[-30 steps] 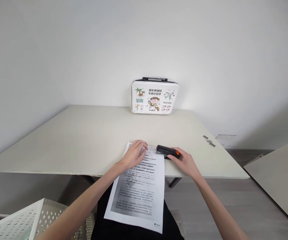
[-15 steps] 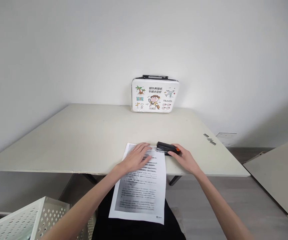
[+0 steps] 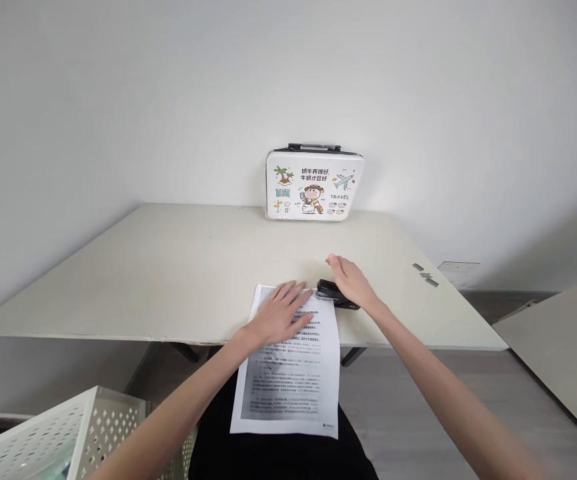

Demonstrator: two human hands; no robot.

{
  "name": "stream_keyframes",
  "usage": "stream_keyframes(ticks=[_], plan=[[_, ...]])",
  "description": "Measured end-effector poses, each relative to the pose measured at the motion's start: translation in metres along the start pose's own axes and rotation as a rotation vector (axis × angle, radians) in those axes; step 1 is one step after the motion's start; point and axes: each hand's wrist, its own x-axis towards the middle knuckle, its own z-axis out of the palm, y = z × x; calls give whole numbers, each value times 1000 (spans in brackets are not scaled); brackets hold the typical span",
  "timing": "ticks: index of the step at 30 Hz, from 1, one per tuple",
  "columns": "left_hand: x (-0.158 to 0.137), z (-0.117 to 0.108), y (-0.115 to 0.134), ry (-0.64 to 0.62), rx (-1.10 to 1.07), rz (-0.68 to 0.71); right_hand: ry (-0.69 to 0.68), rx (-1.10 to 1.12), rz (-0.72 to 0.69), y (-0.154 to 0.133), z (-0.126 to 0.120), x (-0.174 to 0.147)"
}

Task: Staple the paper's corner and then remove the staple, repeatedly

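A sheet of printed paper (image 3: 293, 400) lies with its top part on the table and its lower part hanging over the front edge above my lap. My left hand (image 3: 279, 315) rests flat on the sheet's upper part, fingers spread. At the sheet's top right corner is a black stapler (image 3: 327, 291), its front end over the paper. My right hand (image 3: 352, 280) is on or just above the stapler's rear top, palm down, with fingers stretched out rather than wrapped round it. Whether the palm touches the stapler cannot be made out.
At the back of the table (image 3: 178, 267), a white case (image 3: 313, 187) with cartoon prints leans on the wall. Several grey staple strips (image 3: 425, 275) lie near the right edge. A white perforated basket (image 3: 113, 420) stands at lower left, and a pale panel (image 3: 563, 353) at right.
My right hand has let go of its grip round the stapler's rear and risen over its top. My left hand stays on the paper. The view has shifted slightly.
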Motion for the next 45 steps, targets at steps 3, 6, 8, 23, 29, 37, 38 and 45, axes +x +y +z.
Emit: stream_keyframes(ticks=[3,6,8,23,29,37,38,45], plan=[[0,1,-1,-3,-7,4,-130,-102,43,-10,9,19],[1,3,-2,-7,-24,9,-176,-110,19,-15,14,26],[2,4,-3,10,-35,21,-192,-109,-17,-16,15,26],[4,6,-2,10,-52,6,-243,-203,-7,-21,17,28],[4,6,-2,28,-64,21,-252,-220,-18,-23,18,29],[4,10,-4,43,-68,23,-253,-253,-24,-25,20,28],[4,10,-4,46,-68,24,-252,-257,-22,-25,20,27],[3,10,-5,42,-62,18,-251,-231,-21,-23,20,30]])
